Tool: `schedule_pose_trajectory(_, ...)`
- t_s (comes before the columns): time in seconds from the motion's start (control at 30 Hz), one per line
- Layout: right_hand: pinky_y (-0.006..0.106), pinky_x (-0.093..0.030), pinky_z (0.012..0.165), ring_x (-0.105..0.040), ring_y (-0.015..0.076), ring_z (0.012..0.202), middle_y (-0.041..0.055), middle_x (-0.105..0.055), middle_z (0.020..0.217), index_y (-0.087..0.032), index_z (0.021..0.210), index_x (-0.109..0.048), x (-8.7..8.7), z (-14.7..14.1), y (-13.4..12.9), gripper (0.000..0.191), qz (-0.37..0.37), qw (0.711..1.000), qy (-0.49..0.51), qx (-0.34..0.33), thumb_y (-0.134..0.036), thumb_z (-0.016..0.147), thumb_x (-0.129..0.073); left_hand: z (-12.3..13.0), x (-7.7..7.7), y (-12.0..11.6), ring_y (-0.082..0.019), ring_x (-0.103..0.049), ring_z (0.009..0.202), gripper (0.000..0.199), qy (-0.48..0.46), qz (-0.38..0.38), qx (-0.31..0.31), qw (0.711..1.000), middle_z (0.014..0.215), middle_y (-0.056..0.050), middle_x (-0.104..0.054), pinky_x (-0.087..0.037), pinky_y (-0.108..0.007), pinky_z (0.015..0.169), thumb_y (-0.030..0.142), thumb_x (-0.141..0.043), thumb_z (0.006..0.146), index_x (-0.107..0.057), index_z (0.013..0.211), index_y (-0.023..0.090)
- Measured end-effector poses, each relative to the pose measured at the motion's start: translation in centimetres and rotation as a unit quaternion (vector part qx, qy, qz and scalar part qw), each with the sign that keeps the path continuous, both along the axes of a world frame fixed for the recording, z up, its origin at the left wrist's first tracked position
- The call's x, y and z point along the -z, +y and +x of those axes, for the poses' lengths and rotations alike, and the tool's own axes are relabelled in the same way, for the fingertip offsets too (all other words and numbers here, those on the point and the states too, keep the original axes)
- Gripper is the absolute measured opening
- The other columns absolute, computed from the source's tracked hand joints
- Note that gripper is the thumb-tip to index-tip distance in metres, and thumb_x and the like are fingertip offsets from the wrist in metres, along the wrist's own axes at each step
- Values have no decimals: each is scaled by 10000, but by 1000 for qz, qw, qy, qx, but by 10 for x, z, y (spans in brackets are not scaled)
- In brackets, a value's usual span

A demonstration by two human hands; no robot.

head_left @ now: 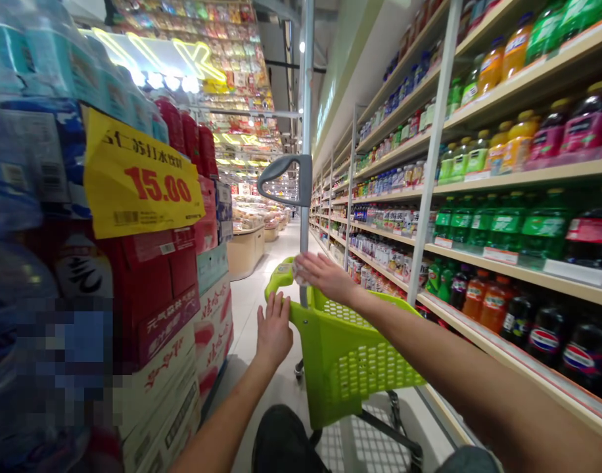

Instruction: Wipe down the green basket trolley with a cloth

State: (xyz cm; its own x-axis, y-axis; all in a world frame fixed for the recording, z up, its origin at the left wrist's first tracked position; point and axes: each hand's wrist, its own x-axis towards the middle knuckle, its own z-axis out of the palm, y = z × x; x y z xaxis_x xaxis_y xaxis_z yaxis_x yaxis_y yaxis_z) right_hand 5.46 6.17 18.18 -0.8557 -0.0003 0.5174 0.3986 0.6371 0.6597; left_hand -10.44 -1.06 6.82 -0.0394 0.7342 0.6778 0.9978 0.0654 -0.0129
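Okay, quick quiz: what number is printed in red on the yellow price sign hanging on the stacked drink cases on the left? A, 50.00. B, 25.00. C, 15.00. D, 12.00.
C: the yellow paper price sign on the stacked drink cases reads 15.00 in red digits.

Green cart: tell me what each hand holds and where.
The left hand lies flat against the near rim of the cart, fingers straight, gripping nothing. The right hand rests on the far rim by the pole; no closed grip shows.
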Motion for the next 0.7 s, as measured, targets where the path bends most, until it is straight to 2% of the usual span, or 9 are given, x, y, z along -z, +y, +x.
schedule_pose_trajectory(0.07,470,-288,1031,-240,265,1309,127,-344,1395,-120,1258,-444,-26,-8,1,412,-11,997,65,34,-81,852,-385,1,-1,-1,-267,-166,1337,647,0,-2,-3,1000,1422,-115,-306,-255,-506,1026,65,-403,662,-368,1306,113)
schedule_pose_trajectory(0.13,479,-275,1037,-221,264,1316,125,-331,1402,-128,1237,-466,-34,-11,0,395,-16,995,88,49,-80,856,-374,1,-2,-1,-267,-176,1335,642,-2,-4,-2,1000,1420,-120,-308,-256,-505,1025,63,-400,666,-370,1305,114)
schedule_pose_trajectory(0.2,472,-292,1030,-229,261,1314,123,-342,1397,-134,1229,-476,-19,-8,-3,383,-15,997,61,37,-93,861,-378,0,-1,-1,-267,-182,1332,637,-3,-1,1,1000,1418,-119,-311,-256,-506,1024,65,-398,669,-372,1304,114)
schedule_pose_trajectory(0.3,447,-336,1010,-272,258,1297,118,-389,1369,-131,1241,-464,22,3,-6,382,-10,1000,-10,-1,-121,867,-390,-1,1,0,-264,-180,1332,640,-1,8,7,1000,1418,-110,-315,-252,-501,1026,66,-398,667,-372,1305,115)
schedule_pose_trajectory(0.37,431,-351,1003,-296,253,1286,112,-413,1354,-129,1249,-455,36,7,-6,385,-12,999,-38,-17,-130,870,-391,-1,2,1,-261,-176,1334,645,0,12,8,1000,1421,-105,-312,-249,-493,1031,69,-403,664,-371,1306,120)
schedule_pose_trajectory(0.43,433,-348,1004,-300,260,1283,114,-408,1356,-124,1255,-449,29,5,-5,392,-14,999,-35,-14,-128,867,-394,-1,2,1,-261,-172,1335,646,0,9,5,1000,1422,-108,-308,-250,-492,1031,69,-406,663,-371,1306,121)
schedule_pose_trajectory(0.53,462,-312,1021,-267,281,1296,123,-360,1387,-121,1256,-449,-6,-5,-4,399,-21,999,39,24,-106,863,-382,1,1,0,-265,-170,1336,642,1,4,-1,1000,1422,-116,-305,-254,-499,1026,69,-398,668,-366,1308,113)
schedule_pose_trajectory(0.6,472,-289,1033,-240,281,1307,125,-332,1402,-125,1253,-453,-19,-9,-3,401,-28,995,84,46,-92,862,-370,1,-1,-1,-266,-172,1336,641,2,2,-2,1000,1422,-116,-306,-257,-501,1024,68,-392,670,-363,1309,109)
schedule_pose_trajectory(0.7,458,-303,1030,-236,274,1310,130,-338,1398,-120,1248,-458,-3,-6,-5,394,-30,997,66,34,-107,861,-384,0,0,-1,-267,-175,1335,634,3,5,0,1000,1419,-110,-314,-259,-499,1023,69,-389,672,-370,1305,109)
